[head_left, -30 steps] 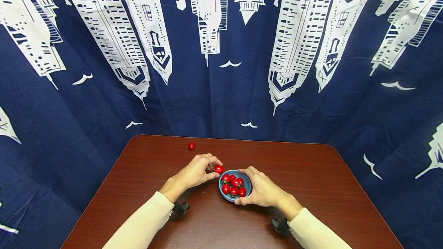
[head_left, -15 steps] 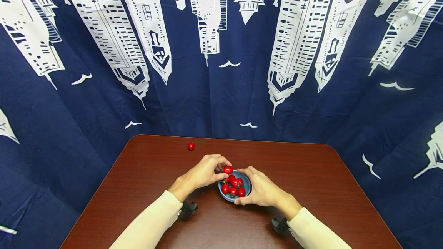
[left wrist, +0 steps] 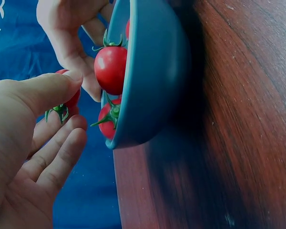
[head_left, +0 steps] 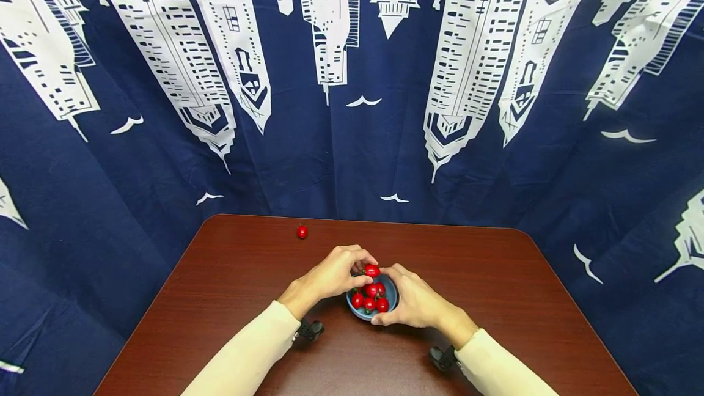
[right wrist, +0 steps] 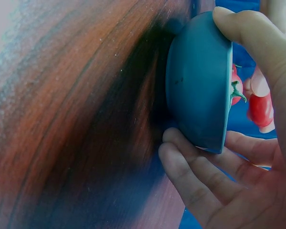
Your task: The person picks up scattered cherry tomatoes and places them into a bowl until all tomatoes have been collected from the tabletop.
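Between thumb and fingers my left hand (head_left: pixel 338 271) pinches a cherry tomato (head_left: pixel 371 271), just over the far rim of a small blue bowl (head_left: pixel 393 291). In the left wrist view that tomato (left wrist: pixel 72 98) shows its green stem, partly behind the thumb. Several more cherry tomatoes (head_left: pixel 370 304) lie in the bowl. My right hand (head_left: pixel 420 298) grips the bowl's right side, thumb at the near rim and fingers round the far side. The right wrist view shows the bowl (right wrist: pixel 198 81) from the side, with fingers under its wall.
One more cherry tomato (head_left: pixel 302 232) lies near the back edge of the brown wooden table (head_left: pixel 247 280). Behind the table hangs a dark blue cloth (head_left: pixel 297 157) with white building shapes. A black wrist strap (head_left: pixel 310 330) sits on the left wrist.
My left hand has moved right with the pinched tomato, from beside the bowl to over its far rim. The right hand and the bowl have stayed in place.
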